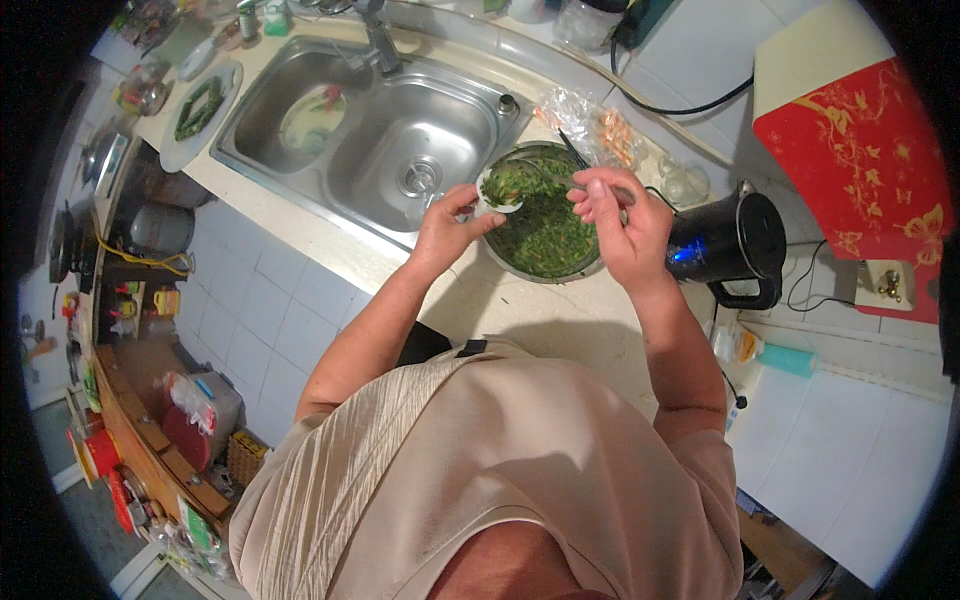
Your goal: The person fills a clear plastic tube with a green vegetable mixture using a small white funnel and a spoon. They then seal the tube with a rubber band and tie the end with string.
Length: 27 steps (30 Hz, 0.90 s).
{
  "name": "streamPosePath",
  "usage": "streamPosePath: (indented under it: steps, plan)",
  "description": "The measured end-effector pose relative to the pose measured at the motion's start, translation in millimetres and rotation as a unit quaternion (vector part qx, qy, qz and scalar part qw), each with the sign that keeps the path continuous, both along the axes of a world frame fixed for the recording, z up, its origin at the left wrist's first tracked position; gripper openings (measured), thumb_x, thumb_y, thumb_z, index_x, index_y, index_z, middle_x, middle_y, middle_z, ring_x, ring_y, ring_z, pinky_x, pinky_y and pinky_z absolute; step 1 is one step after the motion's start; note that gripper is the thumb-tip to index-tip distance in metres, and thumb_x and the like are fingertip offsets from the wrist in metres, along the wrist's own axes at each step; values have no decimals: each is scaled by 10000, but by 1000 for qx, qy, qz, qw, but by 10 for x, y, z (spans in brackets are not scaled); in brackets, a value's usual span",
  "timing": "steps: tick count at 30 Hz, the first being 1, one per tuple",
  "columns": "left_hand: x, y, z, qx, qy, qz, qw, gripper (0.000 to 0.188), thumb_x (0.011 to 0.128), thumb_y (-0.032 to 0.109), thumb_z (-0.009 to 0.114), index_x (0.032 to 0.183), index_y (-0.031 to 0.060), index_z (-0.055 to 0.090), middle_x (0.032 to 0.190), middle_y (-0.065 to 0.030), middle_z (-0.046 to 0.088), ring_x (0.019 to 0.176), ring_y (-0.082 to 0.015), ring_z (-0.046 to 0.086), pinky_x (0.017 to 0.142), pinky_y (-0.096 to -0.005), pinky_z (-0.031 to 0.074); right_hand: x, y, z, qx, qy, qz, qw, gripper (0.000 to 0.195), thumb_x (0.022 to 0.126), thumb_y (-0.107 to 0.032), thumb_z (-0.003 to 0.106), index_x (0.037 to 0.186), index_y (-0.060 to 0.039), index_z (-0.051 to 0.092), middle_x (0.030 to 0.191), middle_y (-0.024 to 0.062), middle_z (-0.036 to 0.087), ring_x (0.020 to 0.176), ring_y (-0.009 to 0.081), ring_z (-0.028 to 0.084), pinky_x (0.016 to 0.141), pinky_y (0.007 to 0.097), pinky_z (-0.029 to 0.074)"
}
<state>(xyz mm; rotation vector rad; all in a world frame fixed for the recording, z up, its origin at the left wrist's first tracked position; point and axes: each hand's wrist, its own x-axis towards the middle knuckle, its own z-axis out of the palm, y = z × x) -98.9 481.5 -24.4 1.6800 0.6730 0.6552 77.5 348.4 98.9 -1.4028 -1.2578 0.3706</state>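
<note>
A round metal bowl [504,268] of chopped green vegetables [551,244] stands on the counter right of the sink. My left hand [456,229] holds a small white bowl [513,208] at the metal bowl's left rim; green filling lies in it. My right hand [626,217] grips the handle of a metal spoon [559,178], whose head is over the greens at the small bowl. A pair of dark chopsticks [574,148] leans at the far rim of the metal bowl, partly behind the right hand.
Left stands a double steel sink [420,127] with a plate [313,120] in its left basin. A white oval plate [180,142] of greens lies beyond it. A black electric kettle [727,244] is close to my right hand. Plastic bags [577,120] and glasses [684,182] stand behind.
</note>
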Motion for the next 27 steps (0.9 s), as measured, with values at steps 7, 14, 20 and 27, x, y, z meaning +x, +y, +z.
streamPosePath:
  steps: [7,14,20,27]
  plan:
    - [-4,15,-149,-35,-24,4,999,378,750,150,798,1077,23,658,1005,-23,605,910,-132,553,821,-280,441,-57,-98,-78,38,-54,24,998,143,947,-95,545,1030,7,601,849,121,671,695,157,643,618,277,524]
    - [-46,-31,-43,7,1,11,1000,371,752,58,769,1108,46,663,995,-10,606,946,-121,570,864,-271,445,353,-320,-625,-16,220,-141,965,219,990,-168,497,1032,24,593,820,107,672,672,102,617,622,233,509]
    - [-64,-113,-10,39,31,-1,999,374,739,38,761,1097,28,656,1036,-42,625,956,-130,569,848,-273,452,475,-463,-1595,-104,97,-158,977,206,978,-176,524,1014,8,610,778,77,658,636,101,599,588,243,494]
    - [-86,-118,-98,46,19,1,999,410,733,14,746,1130,26,644,1064,-65,627,955,-166,584,859,-287,462,484,-370,-1595,-125,415,-153,888,267,967,-235,528,998,19,605,805,153,674,665,172,652,597,272,538]
